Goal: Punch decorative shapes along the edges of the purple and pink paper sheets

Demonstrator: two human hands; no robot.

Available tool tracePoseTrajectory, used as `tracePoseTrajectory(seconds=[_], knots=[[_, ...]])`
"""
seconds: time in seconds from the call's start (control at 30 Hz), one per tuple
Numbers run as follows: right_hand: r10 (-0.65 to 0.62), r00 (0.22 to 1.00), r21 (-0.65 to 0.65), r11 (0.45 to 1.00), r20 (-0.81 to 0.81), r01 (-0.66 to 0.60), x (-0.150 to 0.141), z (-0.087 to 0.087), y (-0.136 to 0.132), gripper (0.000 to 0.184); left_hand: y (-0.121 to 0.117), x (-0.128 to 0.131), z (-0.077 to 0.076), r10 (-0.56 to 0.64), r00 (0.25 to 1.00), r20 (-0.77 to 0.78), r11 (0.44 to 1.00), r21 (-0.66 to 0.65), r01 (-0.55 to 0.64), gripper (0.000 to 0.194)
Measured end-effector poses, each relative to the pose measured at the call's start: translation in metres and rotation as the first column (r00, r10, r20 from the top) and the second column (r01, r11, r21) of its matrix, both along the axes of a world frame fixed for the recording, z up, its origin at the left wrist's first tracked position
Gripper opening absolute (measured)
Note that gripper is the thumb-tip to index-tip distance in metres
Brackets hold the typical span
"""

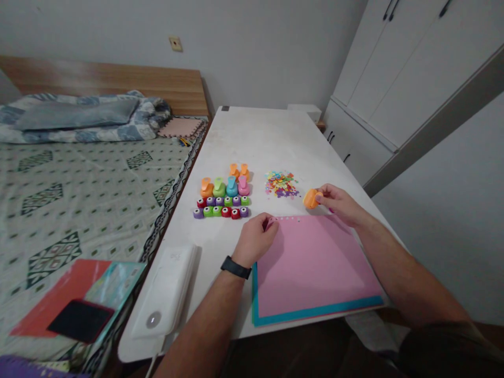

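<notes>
My left hand (255, 239) pinches the top left corner of a pink paper sheet (315, 265), which lies on a teal sheet (315, 313). A row of small punched holes runs along the pink sheet's top edge. My right hand (340, 205) grips an orange craft punch (311, 198) just above that edge. To the left stand several larger craft punches (220, 186) in pastel colours, in front of them two rows of small craft punches (222, 207). A pile of colourful paper cutouts (281, 185) lies between the punches and my right hand.
All this lies on a long white table (255, 142). A white power bank (163, 289) sits near its left edge, with a bed (90, 210) beyond. A white cabinet (358, 142) stands beyond the right edge.
</notes>
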State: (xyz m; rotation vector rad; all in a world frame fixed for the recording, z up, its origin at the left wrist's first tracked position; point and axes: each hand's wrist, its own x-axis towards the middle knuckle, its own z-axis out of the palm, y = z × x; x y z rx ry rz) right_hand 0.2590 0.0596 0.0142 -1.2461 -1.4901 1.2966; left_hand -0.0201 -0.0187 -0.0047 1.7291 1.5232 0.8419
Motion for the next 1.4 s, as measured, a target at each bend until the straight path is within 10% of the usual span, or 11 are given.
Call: tracePoseTrajectory(seconds=[0.5,1.4], knots=[[0.304,0.95,-0.095,0.946,-0.077,-0.31,-0.001,-0.011,-0.013,0.036,0.002,0.003,-0.007,0.043,0.997,0.062,0.999,0.001,-0.043,0.022],[0.327,0.945,-0.141,0.935,-0.024,-0.327,0.003,-0.015,-0.011,0.046,0.0,0.006,-0.003,0.046,0.994,0.098,0.998,-0.04,-0.042,0.023]])
